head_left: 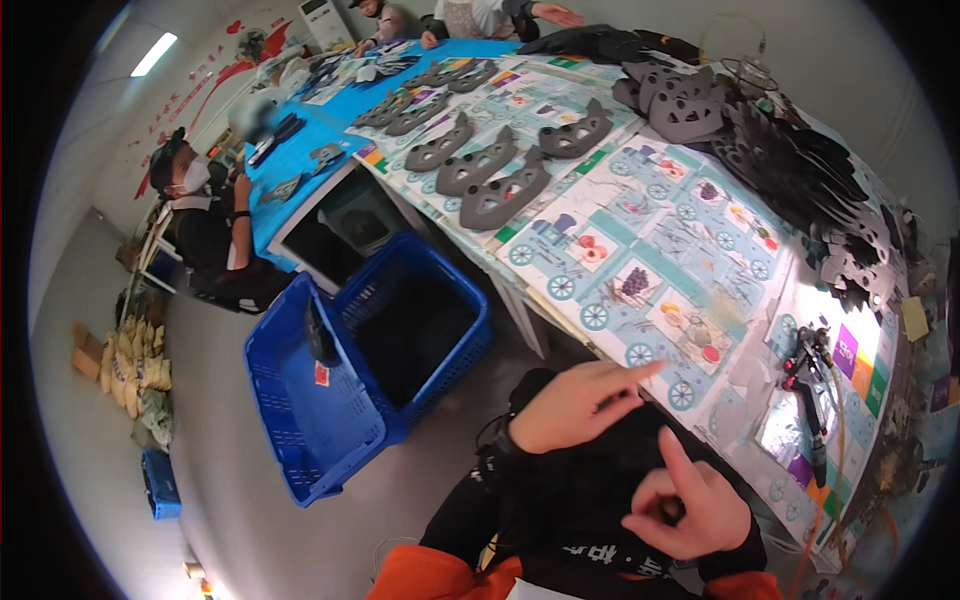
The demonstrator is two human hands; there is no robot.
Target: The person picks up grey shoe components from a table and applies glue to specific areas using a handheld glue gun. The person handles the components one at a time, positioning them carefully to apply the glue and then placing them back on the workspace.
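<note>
I see my left hand (pixel 575 405) lifted in front of my dark apron, fingers loosely spread and the index finger stretched toward the near edge of the long worktop (pixel 560 290); it holds nothing. My right hand (pixel 690 510) sits lower and closer to me, curled with fingertips pinched toward the thumb and the index finger raised; whether anything tiny is between them I cannot tell.

The worktop runs away from me on a slant and is covered with a pale printed play mat showing a cartoon train and fruit (pixel 650 250). On it, well ahead of my hands, lie rows of dark grey curved flat cut-out pieces (pixel 500 190), and along the right side a heap of black perforated flat pieces (pixel 800 170). A black spray gun with an orange hose (pixel 810 385) lies on the mat to the right of my hands, the closest tool to them.

Beside the worktop on the grey floor stand two blue plastic crates (pixel 370 370), one tipped against the other. Further back the surface turns blue (pixel 300 140), and a seated person in a mask (pixel 205 220) works there.
</note>
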